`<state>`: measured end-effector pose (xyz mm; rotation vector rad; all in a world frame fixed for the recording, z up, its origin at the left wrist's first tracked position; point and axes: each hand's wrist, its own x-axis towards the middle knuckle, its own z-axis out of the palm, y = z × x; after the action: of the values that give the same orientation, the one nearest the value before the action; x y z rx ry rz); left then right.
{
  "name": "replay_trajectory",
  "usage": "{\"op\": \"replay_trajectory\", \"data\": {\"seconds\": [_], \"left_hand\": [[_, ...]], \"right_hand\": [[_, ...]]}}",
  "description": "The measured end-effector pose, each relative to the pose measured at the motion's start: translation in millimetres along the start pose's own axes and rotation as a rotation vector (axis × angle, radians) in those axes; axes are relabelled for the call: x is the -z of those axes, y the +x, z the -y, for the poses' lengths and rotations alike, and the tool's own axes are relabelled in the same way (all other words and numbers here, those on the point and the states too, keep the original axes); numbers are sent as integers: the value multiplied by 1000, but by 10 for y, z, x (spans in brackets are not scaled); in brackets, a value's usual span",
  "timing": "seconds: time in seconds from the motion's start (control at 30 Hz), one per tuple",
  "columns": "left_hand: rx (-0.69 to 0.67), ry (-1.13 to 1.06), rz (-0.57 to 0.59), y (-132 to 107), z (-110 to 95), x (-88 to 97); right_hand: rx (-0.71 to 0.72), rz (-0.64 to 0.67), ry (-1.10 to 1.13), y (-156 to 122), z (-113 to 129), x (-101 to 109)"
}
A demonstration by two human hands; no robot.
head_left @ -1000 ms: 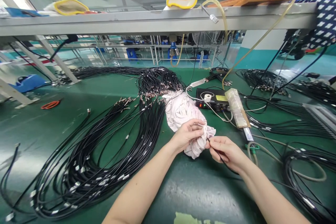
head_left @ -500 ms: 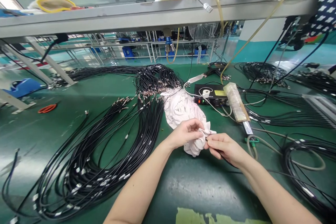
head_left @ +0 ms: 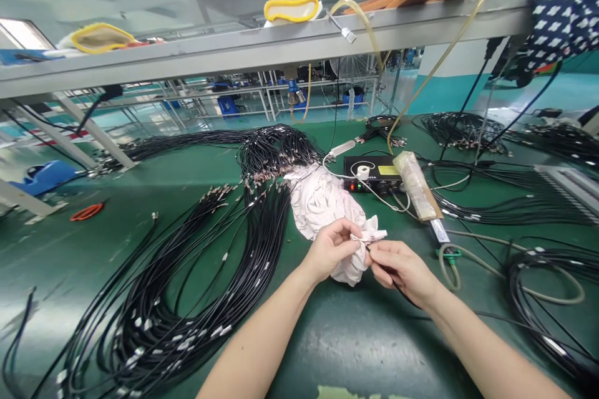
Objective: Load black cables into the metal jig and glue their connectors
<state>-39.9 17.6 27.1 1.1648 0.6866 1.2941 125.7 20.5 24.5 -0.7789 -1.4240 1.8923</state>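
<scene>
A crumpled white cloth (head_left: 322, 202) lies on the green bench, and a gathered part of it rises between my hands. My left hand (head_left: 333, 249) is closed, thumb and fingers pinching a fold of this cloth. Just to its right, my right hand (head_left: 400, 268) is closed on a thin black cable (head_left: 406, 300), which runs down under the palm to the right. The cable's end sits at the cloth, between the fingertips of both hands; its tip is too small to make out. Behind the cloth, bundled black cables (head_left: 276, 153) lie with their copper-coloured ends towards it.
A large loop of black cables (head_left: 140, 318) spreads at left. Behind my right hand stand a black control box (head_left: 374, 174) with lit switches and a wrapped tool (head_left: 418, 190). More coiled cable (head_left: 524, 305) lies right. A grey shelf beam (head_left: 210, 50) crosses above; someone's patterned sleeve (head_left: 566, 12) shows top right.
The view has tilted and shifted slightly, so the shelf sits lower. Both hands keep their hold; the cloth fold at the fingertips has changed shape a little.
</scene>
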Motion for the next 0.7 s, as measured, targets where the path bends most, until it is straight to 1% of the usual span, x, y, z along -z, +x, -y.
{"op": "replay_trajectory", "data": {"seconds": [0.17,0.3,0.37,0.53,0.7], "left_hand": [[21,-35,-49,-13,32,-33],[-3,-11,-81,-13,96,-41],[-17,-20,-90,-9,114,-47],[-28,-88,-123,-9,106,-110],[-15,-78,-112,-5,75,-118]], "right_hand": [[37,3,-113,-8,8,-17],[65,9,-202,-12,7,-41],[76,-12,-175,-5,-13,-47],[81,-83,-24,15,-62,-51],[43,-61,107,12,-38,-42]]}}
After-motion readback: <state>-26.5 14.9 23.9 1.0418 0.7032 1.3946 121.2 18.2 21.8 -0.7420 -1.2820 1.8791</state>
